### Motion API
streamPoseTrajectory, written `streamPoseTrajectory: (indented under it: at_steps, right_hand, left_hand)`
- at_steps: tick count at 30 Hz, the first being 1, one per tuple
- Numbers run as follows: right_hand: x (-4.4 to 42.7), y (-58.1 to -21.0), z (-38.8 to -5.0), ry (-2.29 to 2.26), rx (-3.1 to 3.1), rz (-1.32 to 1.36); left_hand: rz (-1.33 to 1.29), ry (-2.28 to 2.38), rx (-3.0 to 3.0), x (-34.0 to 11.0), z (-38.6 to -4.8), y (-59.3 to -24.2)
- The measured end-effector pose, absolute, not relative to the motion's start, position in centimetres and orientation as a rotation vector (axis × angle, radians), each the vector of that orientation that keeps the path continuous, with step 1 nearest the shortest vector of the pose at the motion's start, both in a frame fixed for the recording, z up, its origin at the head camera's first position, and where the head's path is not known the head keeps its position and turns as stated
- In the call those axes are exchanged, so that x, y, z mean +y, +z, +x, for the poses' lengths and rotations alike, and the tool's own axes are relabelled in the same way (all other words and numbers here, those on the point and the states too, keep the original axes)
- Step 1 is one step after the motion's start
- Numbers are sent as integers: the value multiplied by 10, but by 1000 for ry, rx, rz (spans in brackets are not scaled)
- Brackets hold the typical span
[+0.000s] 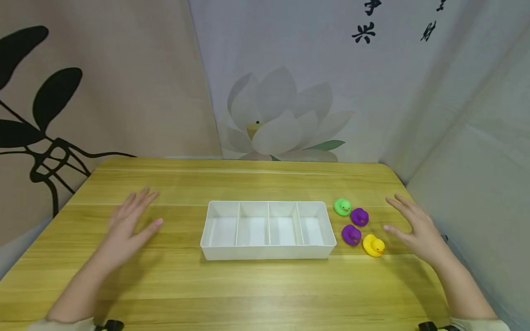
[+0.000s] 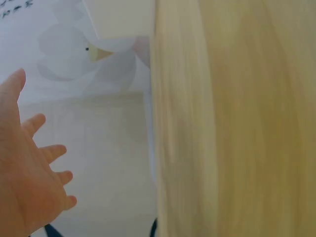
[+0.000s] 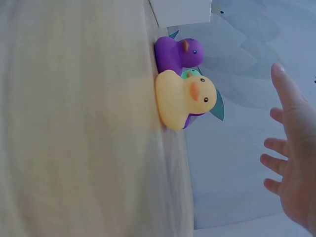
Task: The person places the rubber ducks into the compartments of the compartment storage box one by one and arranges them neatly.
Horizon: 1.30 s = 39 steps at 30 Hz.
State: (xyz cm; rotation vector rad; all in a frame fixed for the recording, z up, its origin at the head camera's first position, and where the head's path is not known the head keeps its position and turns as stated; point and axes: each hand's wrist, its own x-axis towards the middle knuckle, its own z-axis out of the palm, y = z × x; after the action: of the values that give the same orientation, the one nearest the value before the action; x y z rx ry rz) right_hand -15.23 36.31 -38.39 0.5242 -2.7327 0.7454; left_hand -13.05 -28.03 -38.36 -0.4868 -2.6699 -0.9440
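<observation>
At the far left, a cloth (image 1: 136, 92) printed with black leaves hangs behind the desk (image 1: 265, 294). The left hand (image 1: 128, 227) hovers over the desk toward its left edge, fingers extended and thumb spread wide; the head view gives its back, while the left wrist view shows its palm side, with an end of the white tray (image 1: 269, 253) at the top. The tray sits around the middle of the desk, its long sides running roughly along the front and back edges. Only from the head can one look down into its four compartments, their white floors bare. Just past the tray's right end, on the way to the desk's right edge, four toy ducks stand in a loose cluster: a green duck (image 1: 342, 207) closest to the back edge, two purple ducks (image 1: 351, 235), and a yellow duck (image 1: 373, 246) nearest the front. The right wrist view catches the yellow one's orange bill and both eyes, but there it largely hides the green duck and one purple one, which the head view shows separately. Farther right, near that edge, the right hand (image 1: 419, 232) hangs apart from the ducks, thumb and relaxed fingers held wide.
</observation>
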Motion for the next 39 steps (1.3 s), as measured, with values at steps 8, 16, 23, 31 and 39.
streamPoseTrajectory:
  at_steps: [8, 16, 23, 31, 39]
  right_hand:
    - [363, -396, -144, 939, -2741, 531]
    - [360, -403, -140, 1004, -2772, 505]
    - [361, -409, -139, 1056, -2796, 522]
    - [365, -415, -137, 1170, -2821, 534]
    - [366, -420, -138, 1275, -2859, 540]
  left_hand:
    - [-555, -1314, -2589, -268, -132, -394]
    - [-502, -1539, -2593, -258, -132, -403]
    - [-542, -1643, -2579, -250, -135, -414]
    - [-587, -1781, -2568, -240, -135, -427]
    - [-642, -1971, -2468, -229, -134, -434]
